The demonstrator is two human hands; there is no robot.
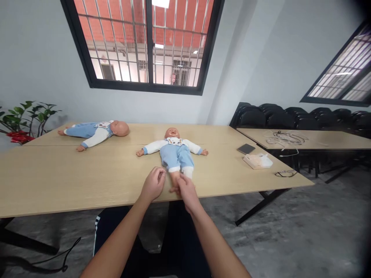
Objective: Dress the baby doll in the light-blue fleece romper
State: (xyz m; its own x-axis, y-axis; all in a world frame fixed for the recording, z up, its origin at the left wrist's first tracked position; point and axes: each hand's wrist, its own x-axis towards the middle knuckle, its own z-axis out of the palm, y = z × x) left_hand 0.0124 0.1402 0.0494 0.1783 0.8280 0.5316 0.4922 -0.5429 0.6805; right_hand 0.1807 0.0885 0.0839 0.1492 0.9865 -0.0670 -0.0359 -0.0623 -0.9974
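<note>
A baby doll [174, 151] in a white top and blue trousers lies on its back on the wooden table [72, 173], arms spread, feet toward me. My right hand [185, 189] is closed on the doll's foot at the table's near edge. My left hand [153, 183] rests just left of the doll's legs with its fingers curled in; I cannot tell whether it holds anything.
A second doll [95, 133] lies on its side at the back left. A dark tablet [245, 148], a white packet [257, 161] and glasses [285, 173] lie at the table's right end. A second table [333, 141] with cables and black chairs [290, 117] stands right. A plant [26, 117] is far left.
</note>
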